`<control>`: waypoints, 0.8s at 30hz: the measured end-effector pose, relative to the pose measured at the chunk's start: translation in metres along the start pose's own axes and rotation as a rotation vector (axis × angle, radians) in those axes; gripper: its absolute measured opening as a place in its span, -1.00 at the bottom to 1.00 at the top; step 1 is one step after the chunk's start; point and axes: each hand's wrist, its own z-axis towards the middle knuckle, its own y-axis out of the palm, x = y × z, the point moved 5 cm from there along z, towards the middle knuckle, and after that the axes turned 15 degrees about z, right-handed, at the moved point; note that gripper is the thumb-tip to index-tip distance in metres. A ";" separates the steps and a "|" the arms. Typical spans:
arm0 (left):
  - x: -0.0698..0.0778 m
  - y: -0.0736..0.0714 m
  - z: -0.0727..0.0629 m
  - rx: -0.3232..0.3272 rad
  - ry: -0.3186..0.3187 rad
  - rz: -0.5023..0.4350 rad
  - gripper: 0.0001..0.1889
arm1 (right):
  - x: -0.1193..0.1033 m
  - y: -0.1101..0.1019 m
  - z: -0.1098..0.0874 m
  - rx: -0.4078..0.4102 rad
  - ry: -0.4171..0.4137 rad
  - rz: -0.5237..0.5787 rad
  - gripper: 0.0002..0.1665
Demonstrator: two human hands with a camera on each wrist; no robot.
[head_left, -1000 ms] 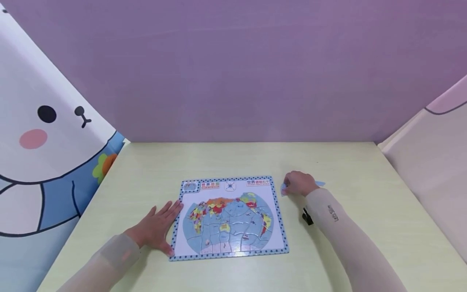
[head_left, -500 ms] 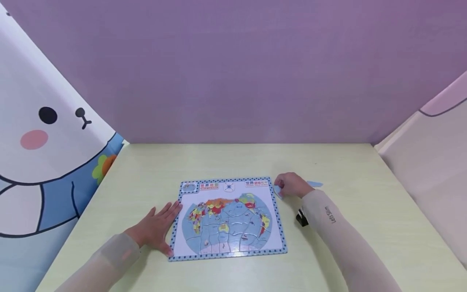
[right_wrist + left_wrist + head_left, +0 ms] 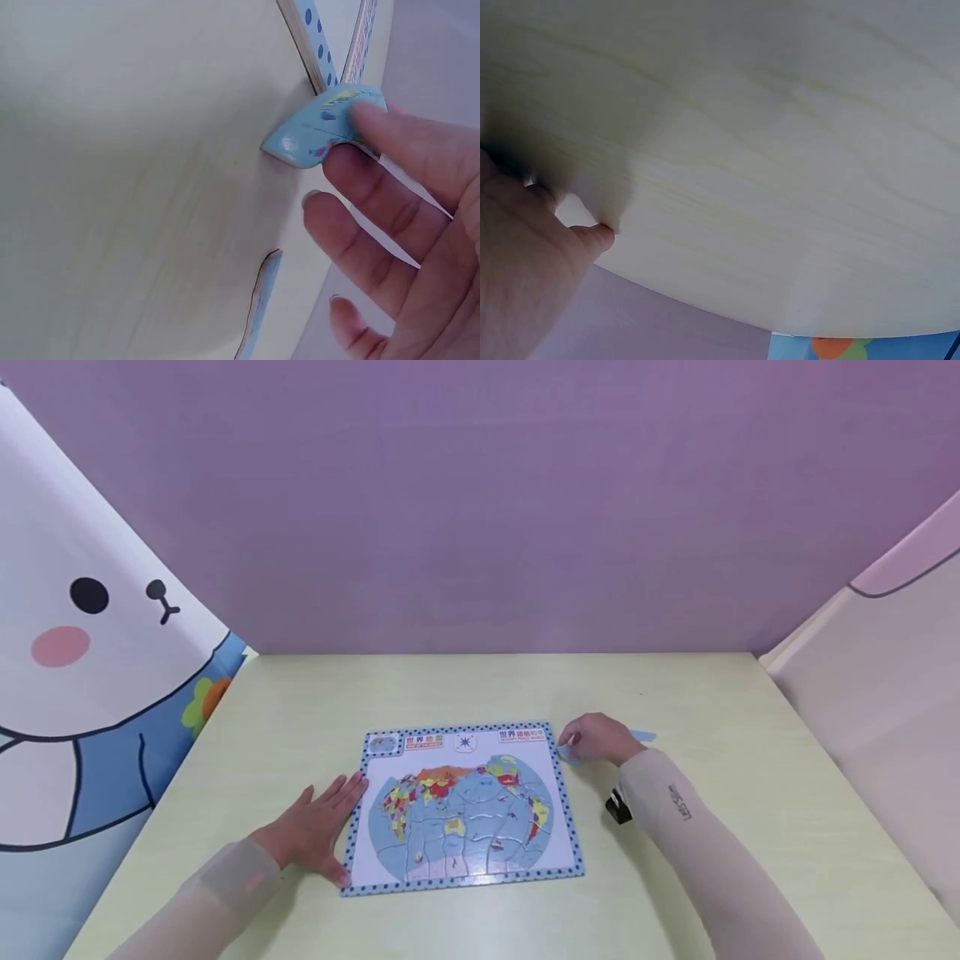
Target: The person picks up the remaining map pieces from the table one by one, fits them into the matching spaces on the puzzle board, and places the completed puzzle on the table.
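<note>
A world map jigsaw puzzle (image 3: 465, 818) in a dotted blue frame lies flat on the table. Against its left edge rests my left hand (image 3: 311, 828), fingers spread. In the left wrist view only part of that left hand (image 3: 532, 255) shows at the lower left. Near the board's upper right corner, my right hand (image 3: 600, 739) pinches a light blue puzzle piece (image 3: 322, 127) between thumb and index finger. The piece has small yellow and pink prints, and in the right wrist view it overlaps the frame's corner.
Another blue puzzle piece (image 3: 642, 736) lies on the table just behind my right hand. A small black object (image 3: 618, 807) sits at my right wrist. A purple wall (image 3: 480, 527) stands behind the table, and a cartoon-printed panel (image 3: 90, 677) is at the left.
My right hand has moved left with the puzzle piece, closer to the board's upper right corner. My left hand stays at the board's left edge. The whole view has shifted slightly.
</note>
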 end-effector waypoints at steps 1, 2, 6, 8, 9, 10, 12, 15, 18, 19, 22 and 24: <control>0.000 0.000 -0.001 0.003 0.002 -0.005 0.40 | -0.001 0.000 -0.001 0.006 -0.008 0.004 -0.85; 0.000 0.000 -0.001 0.004 0.002 -0.007 0.40 | -0.001 0.000 -0.001 0.013 -0.015 0.011 -0.87; 0.000 0.001 -0.001 0.013 -0.001 -0.013 0.41 | -0.006 -0.001 -0.004 0.049 -0.065 0.086 -0.88; 0.000 0.001 -0.001 0.022 0.001 -0.009 0.41 | -0.009 -0.001 -0.005 0.058 -0.099 0.139 -0.88; 0.000 0.001 -0.001 0.026 0.003 -0.008 0.41 | -0.010 0.000 -0.005 0.061 -0.109 0.174 -0.90; -0.001 0.002 -0.001 0.029 0.005 -0.007 0.41 | -0.011 0.001 -0.005 0.060 -0.116 0.210 -0.90; -0.001 0.001 -0.001 0.036 0.009 -0.005 0.41 | -0.011 0.003 -0.005 0.063 -0.126 0.270 -0.91; -0.001 0.001 -0.001 0.044 0.018 0.000 0.41 | -0.009 0.008 -0.005 0.073 -0.121 0.308 -0.91; -0.001 0.001 -0.001 0.044 0.018 0.005 0.41 | -0.005 0.011 -0.005 0.091 -0.114 0.270 -0.90; -0.001 0.001 -0.001 0.044 0.017 0.007 0.41 | -0.004 0.011 -0.006 0.099 -0.103 0.250 -0.90; -0.001 0.001 -0.001 0.036 0.010 0.009 0.41 | -0.002 0.008 -0.009 0.120 -0.077 0.194 -0.90; 0.000 0.002 -0.001 0.030 0.006 0.008 0.41 | -0.001 0.006 -0.011 0.124 -0.067 0.165 -0.91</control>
